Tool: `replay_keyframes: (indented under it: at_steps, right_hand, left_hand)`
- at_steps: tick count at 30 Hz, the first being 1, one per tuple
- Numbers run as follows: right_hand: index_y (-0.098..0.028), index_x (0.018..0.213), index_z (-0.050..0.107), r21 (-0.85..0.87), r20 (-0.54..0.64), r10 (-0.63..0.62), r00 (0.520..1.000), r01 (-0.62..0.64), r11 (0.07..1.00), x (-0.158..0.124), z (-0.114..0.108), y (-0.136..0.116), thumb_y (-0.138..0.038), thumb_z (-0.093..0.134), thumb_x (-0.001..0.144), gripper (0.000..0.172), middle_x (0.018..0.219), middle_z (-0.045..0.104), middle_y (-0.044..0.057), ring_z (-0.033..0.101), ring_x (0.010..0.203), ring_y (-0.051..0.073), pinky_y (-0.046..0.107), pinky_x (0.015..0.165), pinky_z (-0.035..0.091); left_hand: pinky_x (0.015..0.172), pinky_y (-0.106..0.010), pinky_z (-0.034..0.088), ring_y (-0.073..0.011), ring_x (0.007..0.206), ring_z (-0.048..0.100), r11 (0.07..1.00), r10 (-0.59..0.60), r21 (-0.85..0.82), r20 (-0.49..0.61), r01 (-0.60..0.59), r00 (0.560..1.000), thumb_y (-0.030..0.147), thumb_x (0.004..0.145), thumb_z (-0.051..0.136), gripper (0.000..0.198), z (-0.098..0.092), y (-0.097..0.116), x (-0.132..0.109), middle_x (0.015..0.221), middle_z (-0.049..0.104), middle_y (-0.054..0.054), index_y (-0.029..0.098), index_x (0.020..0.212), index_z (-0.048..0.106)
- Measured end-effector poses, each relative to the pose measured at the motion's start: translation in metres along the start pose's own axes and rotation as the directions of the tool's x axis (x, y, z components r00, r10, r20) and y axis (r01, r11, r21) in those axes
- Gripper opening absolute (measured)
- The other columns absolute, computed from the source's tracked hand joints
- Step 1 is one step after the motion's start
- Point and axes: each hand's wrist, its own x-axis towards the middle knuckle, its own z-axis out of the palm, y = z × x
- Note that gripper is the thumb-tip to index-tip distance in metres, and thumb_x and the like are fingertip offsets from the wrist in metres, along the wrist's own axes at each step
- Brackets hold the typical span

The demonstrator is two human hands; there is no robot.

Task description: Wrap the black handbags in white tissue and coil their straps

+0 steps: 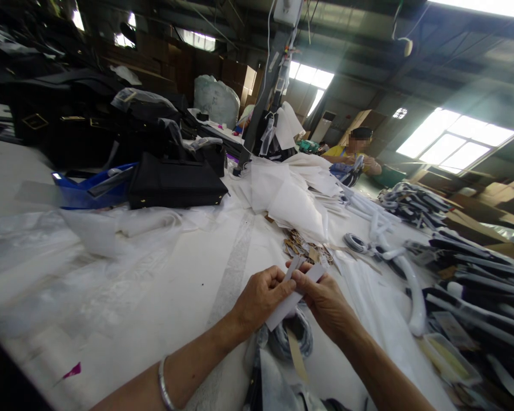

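White strips (282, 310), at least two, sit clamped in the fingers of left hand (259, 299) and right hand (325, 299); one coil (306, 342) lies just below these fingers, one silver bangle (163, 383) behind the left ones.

No lettering, brand name or number can be read in the head view. The gold-toned diamond-shaped fitting (35, 121) on a black handbag (53, 136) at the far left is too small and dim to show any marking. The white strips (286, 310) in the left hand (261, 298) and right hand (329, 302) show no legible print, and the cardboard cartons (503, 194) at the right are too blurred to read.
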Motion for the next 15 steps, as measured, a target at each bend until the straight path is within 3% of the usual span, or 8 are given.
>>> replay_keyframes:
  at_steps: [9, 15]
  right_hand:
    - [-0.016, 0.1, 0.072, 0.078, -0.001, 0.032, 0.999, -0.032, 0.996, -0.0028, 0.0018, -0.0001, -0.043, 0.088, 0.063, 0.048, 0.075, 0.068, 0.002, 0.061, 0.067, 0.016, 0.029, 0.066, 0.047]
    - [-0.019, 0.083, 0.068, 0.231, -0.034, 0.07, 0.997, -0.06, 0.971, -0.0015, 0.0045, 0.0041, -0.039, 0.087, 0.066, 0.031, 0.065, 0.059, -0.005, 0.054, 0.058, 0.011, 0.024, 0.058, 0.048]
  left_hand:
    - [0.047, -0.021, 0.026, -0.0075, 0.05, 0.034, 0.987, -0.102, -0.121, 0.036, 0.106, 0.994, 0.062, 0.086, 0.057, 0.046, 0.0009, 0.0015, 0.0001, 0.06, 0.045, 0.007, 0.018, 0.078, 0.05]
    - [0.049, -0.021, 0.034, -0.0086, 0.051, 0.042, 0.983, -0.113, -0.147, -0.026, 0.108, 0.993, 0.062, 0.088, 0.053, 0.045, -0.0003, 0.0045, 0.0002, 0.063, 0.053, 0.004, 0.018, 0.08, 0.053]
